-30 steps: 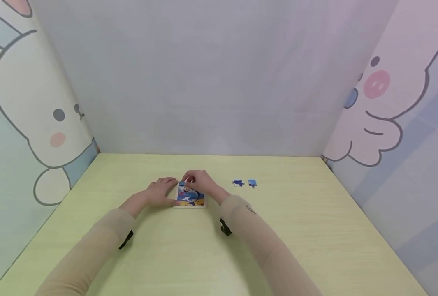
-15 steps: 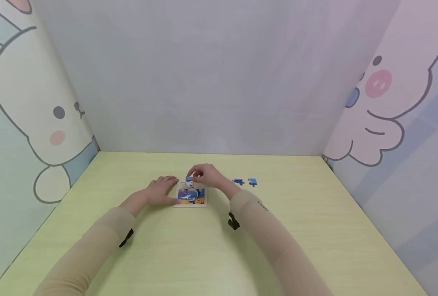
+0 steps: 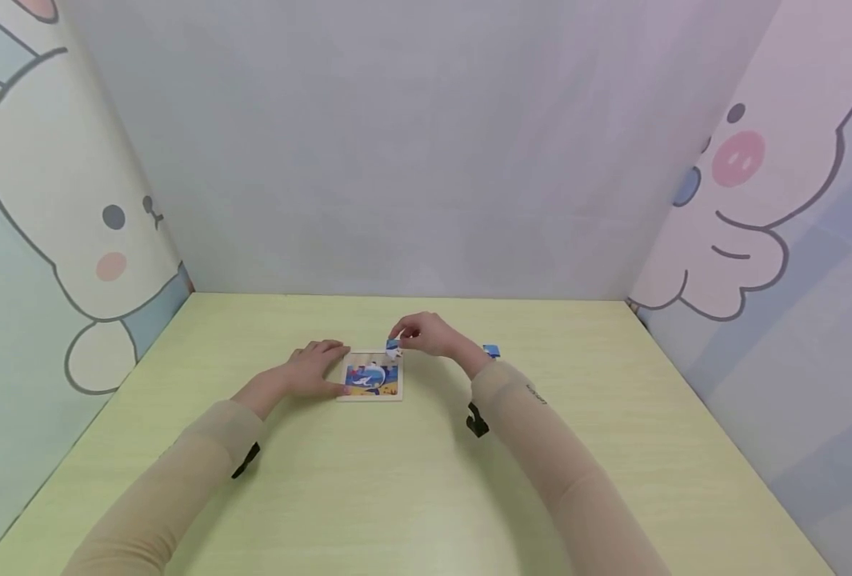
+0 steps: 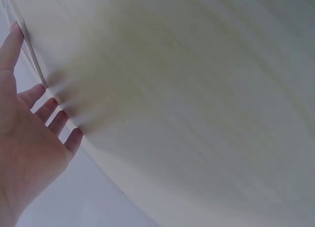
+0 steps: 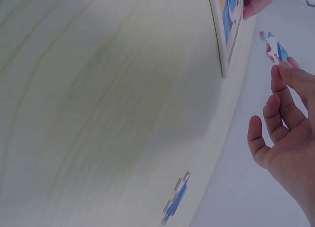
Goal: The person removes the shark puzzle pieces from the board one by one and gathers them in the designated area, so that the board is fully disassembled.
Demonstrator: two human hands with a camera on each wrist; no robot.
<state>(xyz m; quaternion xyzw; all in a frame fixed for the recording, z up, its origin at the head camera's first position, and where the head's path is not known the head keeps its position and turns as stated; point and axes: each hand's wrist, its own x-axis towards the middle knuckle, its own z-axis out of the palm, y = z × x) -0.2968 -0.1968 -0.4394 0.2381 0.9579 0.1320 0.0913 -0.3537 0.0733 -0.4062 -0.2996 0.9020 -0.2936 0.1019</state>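
Observation:
A jigsaw puzzle in a pale frame (image 3: 374, 398) lies on the table, showing a dolphin sea picture. Along its far side a strip of bare backing shows. My left hand (image 3: 314, 370) rests at the frame's left edge, fingers extended and thumb at the near left corner. Over the far right corner, my right hand (image 3: 428, 334) pinches a blue and white puzzle piece (image 3: 394, 350) between thumb and fingertip. In the right wrist view that puzzle piece (image 5: 274, 48) is held clear of the frame (image 5: 222, 54), its remaining fingers loosely bent.
A loose blue puzzle piece (image 3: 491, 350) lies right of the puzzle, partly behind the right forearm. In the right wrist view a blue puzzle piece (image 5: 177, 197) lies on the table. Cartoon-printed walls (image 3: 426, 160) enclose the table's back and sides.
My right hand has lifted the puzzle piece out of the frame's far row and carried it right, uncovering the backing. The left hand has stayed at the frame's left edge.

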